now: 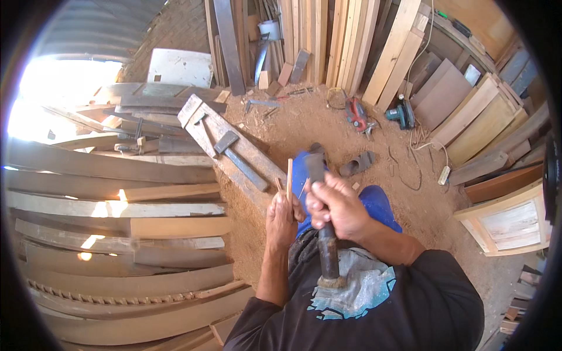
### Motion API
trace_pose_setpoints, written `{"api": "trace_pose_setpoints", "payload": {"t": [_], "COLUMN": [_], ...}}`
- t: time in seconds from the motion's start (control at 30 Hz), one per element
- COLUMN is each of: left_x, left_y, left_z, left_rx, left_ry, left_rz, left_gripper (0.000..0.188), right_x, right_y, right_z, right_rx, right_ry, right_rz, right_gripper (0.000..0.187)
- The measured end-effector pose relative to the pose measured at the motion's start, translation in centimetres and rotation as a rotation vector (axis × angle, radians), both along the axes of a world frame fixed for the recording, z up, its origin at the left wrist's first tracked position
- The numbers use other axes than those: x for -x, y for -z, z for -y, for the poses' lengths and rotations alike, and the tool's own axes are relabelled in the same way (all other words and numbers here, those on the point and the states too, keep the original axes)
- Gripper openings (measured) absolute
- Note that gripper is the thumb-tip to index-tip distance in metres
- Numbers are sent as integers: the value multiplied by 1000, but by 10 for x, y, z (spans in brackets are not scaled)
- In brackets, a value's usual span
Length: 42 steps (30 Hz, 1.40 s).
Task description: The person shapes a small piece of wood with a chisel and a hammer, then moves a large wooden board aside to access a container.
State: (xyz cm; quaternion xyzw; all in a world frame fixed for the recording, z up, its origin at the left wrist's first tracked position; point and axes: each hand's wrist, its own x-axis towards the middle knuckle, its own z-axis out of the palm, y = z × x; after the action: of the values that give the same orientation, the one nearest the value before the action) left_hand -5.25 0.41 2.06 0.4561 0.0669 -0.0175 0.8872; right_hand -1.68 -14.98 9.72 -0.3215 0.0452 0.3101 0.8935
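In front of my body, my left hand (281, 216) is closed around a thin strip of wood (290, 173) that stands nearly upright. Just to the right, my right hand (339, 206) grips a large chisel (329, 257). The chisel's broad grey blade points away from me, and its dark handle, with a worn pale end, reaches back toward my shirt. The blade stands beside the strip; I cannot tell whether they touch. Ahead and left, a hammer (241, 161) with a dark handle lies on a low, worn wooden bench (199, 108).
Stacked planks (117, 234) fill the left side. Boards (316, 41) lean against the far wall. On the sawdust-covered floor (281, 128) lie a red power tool (357, 116), a green power tool (400, 115) and a sandal (358, 164). A framed wooden panel (509, 225) stands at the right.
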Motion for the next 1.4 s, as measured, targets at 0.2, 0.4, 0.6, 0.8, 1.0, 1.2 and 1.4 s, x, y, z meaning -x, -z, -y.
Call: {"api": "trace_pose_setpoints", "payload": {"t": [0.2,0.4,0.6,0.8,1.0,1.2,1.4], "left_x": [-18,4,69,34,12,5,-8], "left_y": [-27,-28,14,5,2,-12,-14], "left_z": [4,9,-22,-14,-2,-3,-3], "left_rx": [-332,-558,-706,-557,-634,-351,-83], "left_ry": [-49,32,228,46,64,414,268], "left_rz": [7,184,48,90,127,20,-169], "left_gripper": [35,38,36,23,13,35,33], "right_x": [20,28,26,-28,-37,-41,-34], "right_y": [-7,-11,-54,4,10,28,21], "right_z": [-19,-2,48,46,25,31,14], "right_rx": [55,26,87,466,651,799,382], "right_ry": [-167,-84,232,103,35,51,275], "right_rz": [25,52,217,383,588,771,316], "right_gripper": [13,14,14,18,15,16,26]}}
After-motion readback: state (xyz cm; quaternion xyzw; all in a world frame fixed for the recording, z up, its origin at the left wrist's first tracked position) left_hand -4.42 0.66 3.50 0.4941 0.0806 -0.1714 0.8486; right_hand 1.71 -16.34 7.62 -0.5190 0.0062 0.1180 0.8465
